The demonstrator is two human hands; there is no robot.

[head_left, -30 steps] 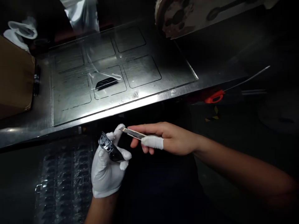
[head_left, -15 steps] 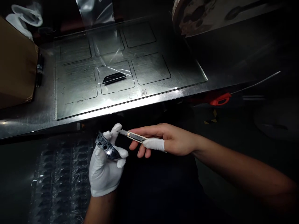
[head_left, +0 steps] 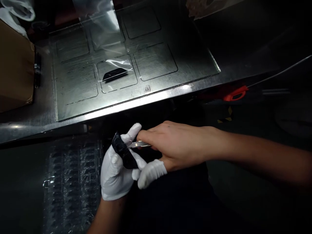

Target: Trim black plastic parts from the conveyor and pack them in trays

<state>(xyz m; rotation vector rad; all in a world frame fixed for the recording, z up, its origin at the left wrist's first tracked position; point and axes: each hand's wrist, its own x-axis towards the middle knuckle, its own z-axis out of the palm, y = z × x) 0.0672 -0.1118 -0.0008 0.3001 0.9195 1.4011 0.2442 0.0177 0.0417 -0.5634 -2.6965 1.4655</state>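
Note:
In a white glove, my left hand (head_left: pixel 117 177) grips a dark, glossy molded plastic part (head_left: pixel 123 152), thumb on the near side and fingers behind it. My right hand (head_left: pixel 168 144), bare except for a white cover on the thumb, is closed around a slim utility knife (head_left: pixel 139 144). The knife's blade end reaches the upper right edge of the plastic part; whether it touches is hard to make out. The covered thumb lies close to the gloved fingertips. A similar black plastic part (head_left: pixel 115 74) lies on the bench under clear film.
The metal bench (head_left: pixel 117 107) carries a clear sheet with marked rectangles and a hanging clear plastic bag (head_left: pixel 103 26). A cardboard box (head_left: pixel 16 68) stands at left. Below left is a clear compartmented tray (head_left: pixel 70 182). A red-handled tool (head_left: pixel 235 93) is at right.
My right hand has moved left and turned over, bringing the knife up to the plastic part. My left hand has shifted slightly right and tilted the part.

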